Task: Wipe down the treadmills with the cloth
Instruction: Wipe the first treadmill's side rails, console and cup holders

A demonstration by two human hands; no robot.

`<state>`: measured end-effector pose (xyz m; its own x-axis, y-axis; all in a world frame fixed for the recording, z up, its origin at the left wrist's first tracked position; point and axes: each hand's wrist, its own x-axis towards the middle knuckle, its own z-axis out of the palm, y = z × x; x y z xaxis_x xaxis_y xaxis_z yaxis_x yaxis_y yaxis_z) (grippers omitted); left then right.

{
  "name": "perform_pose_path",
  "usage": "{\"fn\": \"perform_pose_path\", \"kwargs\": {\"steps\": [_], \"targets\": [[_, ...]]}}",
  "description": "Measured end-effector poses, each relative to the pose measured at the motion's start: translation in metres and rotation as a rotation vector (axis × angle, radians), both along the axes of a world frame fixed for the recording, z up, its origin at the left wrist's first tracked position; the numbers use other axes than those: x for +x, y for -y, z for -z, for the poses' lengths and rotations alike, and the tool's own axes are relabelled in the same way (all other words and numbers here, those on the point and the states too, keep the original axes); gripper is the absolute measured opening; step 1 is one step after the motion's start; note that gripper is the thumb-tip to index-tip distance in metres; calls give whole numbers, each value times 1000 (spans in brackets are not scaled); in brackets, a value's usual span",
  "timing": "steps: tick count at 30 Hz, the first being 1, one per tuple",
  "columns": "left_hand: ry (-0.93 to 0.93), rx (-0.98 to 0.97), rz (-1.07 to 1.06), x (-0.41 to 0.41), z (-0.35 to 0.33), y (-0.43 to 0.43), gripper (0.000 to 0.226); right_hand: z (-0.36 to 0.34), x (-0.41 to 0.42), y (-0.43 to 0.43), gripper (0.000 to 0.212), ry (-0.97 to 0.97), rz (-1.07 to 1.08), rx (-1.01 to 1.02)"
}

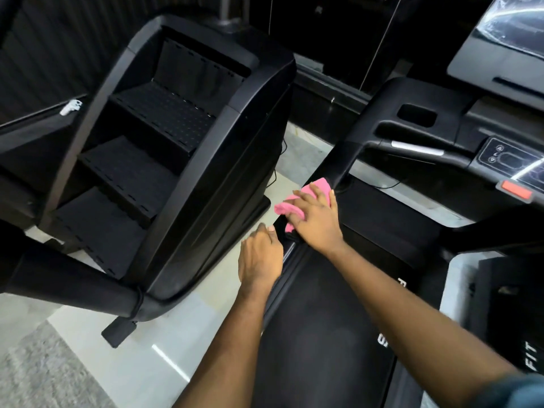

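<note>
Your right hand (pixel 316 222) lies palm down on the cloth (pixel 282 208), with its fingers (pixel 316 194) spread and fairly straight, pressing it flat. The thumb sits on the hand's left side, tucked against the cloth. The wrist is straight, and the bare forearm runs back from it, down and to the right, to where a dark sleeve (pixel 524 390) begins. Your left hand (pixel 260 254) sits just left of and behind the right, close to its wrist but not touching it. Its back faces up and its knuckles are bent. The fingers fold down out of sight, and only the thumb tip shows ahead. Its forearm, also bare, runs straight back.
</note>
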<state>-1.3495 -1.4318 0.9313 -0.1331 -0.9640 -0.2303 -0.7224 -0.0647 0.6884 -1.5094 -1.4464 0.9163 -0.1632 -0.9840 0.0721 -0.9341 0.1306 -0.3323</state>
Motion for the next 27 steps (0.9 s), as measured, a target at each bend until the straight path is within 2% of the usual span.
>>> {"fn": "perform_pose_path", "kwargs": {"steps": [2, 4, 7, 10, 13, 16, 17, 19, 22, 24, 27], "targets": [[58, -24, 3, -1, 4, -1, 41, -4, -20, -2, 37, 43, -125, 11], [67, -45, 15, -4, 6, 2, 40, -5, -41, 18, 35, 33, -155, 56], [57, -46, 27, -5, 3, 2, 42, -11, -46, 53, 33, -14, -6, 92], [54, -46, 29, -5, 3, 2, 41, -9, -23, 50, 37, -61, 117, 76], [48, -36, 33, -8, 1, 2, 40, -2, -19, 17, 42, -10, -46, -6], [56, -32, 38, -7, 2, 2, 38, -6, -53, 16, 42, 18, -253, 36], [57, -29, 34, -6, 2, 1, 39, -8, -64, 27, 37, 34, -252, 52], [49, -19, 24, -6, 1, 1, 42, -14, -74, 51, 32, 58, -115, 49], [51, -18, 31, -7, -1, 1, 42, -12, -47, 57, 37, -16, 125, 48], [53, -18, 39, -6, 0, 0, 43, -7, -25, 37, 40, -62, 113, 37], [49, -12, 56, -6, 1, 1, 45, -4, -31, 13, 40, -22, -28, -4]]}}
